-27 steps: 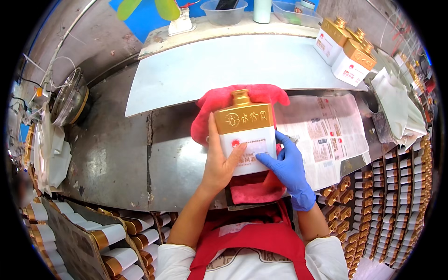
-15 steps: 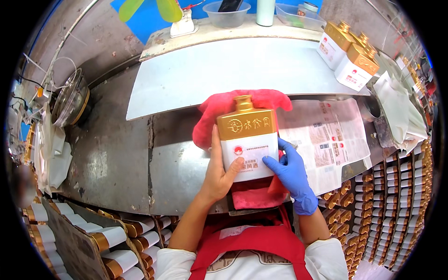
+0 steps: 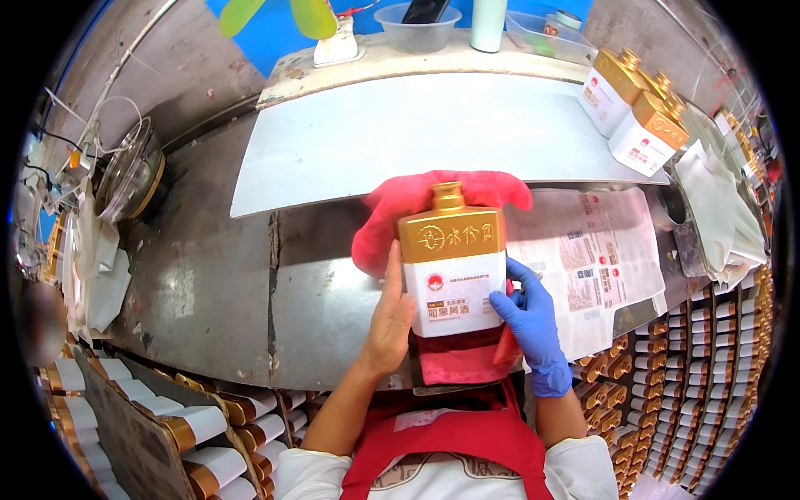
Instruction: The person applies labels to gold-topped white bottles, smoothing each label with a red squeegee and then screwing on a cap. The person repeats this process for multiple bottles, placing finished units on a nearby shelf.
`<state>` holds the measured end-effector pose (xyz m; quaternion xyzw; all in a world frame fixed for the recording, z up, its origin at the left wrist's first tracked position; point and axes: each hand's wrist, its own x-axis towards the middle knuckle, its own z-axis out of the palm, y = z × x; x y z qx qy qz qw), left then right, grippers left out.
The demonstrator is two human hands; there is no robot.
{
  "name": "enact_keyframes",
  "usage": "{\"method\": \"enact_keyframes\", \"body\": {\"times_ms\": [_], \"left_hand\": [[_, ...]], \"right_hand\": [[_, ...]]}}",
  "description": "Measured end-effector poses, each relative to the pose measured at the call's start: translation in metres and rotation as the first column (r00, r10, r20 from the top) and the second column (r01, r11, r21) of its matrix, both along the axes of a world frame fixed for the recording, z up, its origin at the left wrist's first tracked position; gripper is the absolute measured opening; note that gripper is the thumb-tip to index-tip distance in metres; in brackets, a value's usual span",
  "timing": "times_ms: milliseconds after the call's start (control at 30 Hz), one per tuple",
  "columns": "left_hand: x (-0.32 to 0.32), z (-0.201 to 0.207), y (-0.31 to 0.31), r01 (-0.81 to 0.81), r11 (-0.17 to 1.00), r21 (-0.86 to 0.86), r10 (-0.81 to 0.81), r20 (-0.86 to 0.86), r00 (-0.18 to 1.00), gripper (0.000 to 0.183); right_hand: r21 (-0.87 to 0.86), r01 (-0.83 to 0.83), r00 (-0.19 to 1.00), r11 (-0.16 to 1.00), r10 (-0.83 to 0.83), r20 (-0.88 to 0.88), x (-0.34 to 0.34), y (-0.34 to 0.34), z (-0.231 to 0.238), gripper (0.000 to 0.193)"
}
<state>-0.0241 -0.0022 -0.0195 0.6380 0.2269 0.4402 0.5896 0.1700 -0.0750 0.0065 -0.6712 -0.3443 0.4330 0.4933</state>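
Observation:
A flat-shouldered bottle [image 3: 454, 279], gold above and white below with printing on its front, stands upright between my hands. My bare left hand [image 3: 390, 321] lies along its left edge, long fingers pointing up; the fingers behind are partly hidden. On the other side my right hand [image 3: 532, 321], in a blue glove, grips the lower right edge with its thumb on the white front. Behind and below the bottle is a red cloth pad [image 3: 379, 237], bunched over the bench.
Beyond lies a pale board [image 3: 350, 133] with several similar bottles [image 3: 642, 146] at its right end. Printed sheets [image 3: 600, 258] are right of the cloth. A fan [image 3: 333, 42], clear tub [image 3: 417, 32] and pale green cylinder [image 3: 487, 25] stand behind. Racked bottles [image 3: 700, 358] fill both lower sides.
My left thumb has come off the bottle's front to its left side, uncovering the printing. The right hand keeps its hold. The whole view has shifted slightly.

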Motion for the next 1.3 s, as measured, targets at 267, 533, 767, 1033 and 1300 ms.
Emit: {"method": "enact_keyframes", "body": {"times_ms": [267, 533, 767, 1033, 1300], "left_hand": [[-0.002, 0.012, -0.005, -0.009, 0.999, -0.042, 0.005, -0.085, 0.996, 0.064], [-0.001, 0.007, -0.003, -0.019, 0.997, -0.079, 0.014, -0.065, 0.998, 0.066], [0.000, 0.006, -0.004, -0.005, 0.999, -0.039, 0.002, -0.077, 0.997, 0.074], [0.004, 0.003, -0.008, -0.040, 0.998, -0.052, 0.032, -0.150, 0.988, 0.083], [0.007, 0.006, -0.010, -0.048, 0.996, -0.076, 0.041, -0.095, 0.995, 0.084]], "right_hand": [[0.037, 0.017, 0.999, 0.999, -0.016, -0.034, -0.003, -0.002, -0.005, 0.051], [0.093, 0.017, 0.962, 0.996, 0.009, -0.274, 0.006, -0.004, -0.013, 0.040], [0.100, 0.053, 0.975, 0.994, -0.030, -0.218, 0.000, -0.005, -0.006, 0.045], [0.116, 0.061, 0.997, 0.991, -0.065, 0.031, -0.009, -0.004, -0.004, 0.063], [0.088, 0.060, 0.972, 0.994, -0.078, 0.223, -0.010, 0.007, 0.009, 0.064]]}}
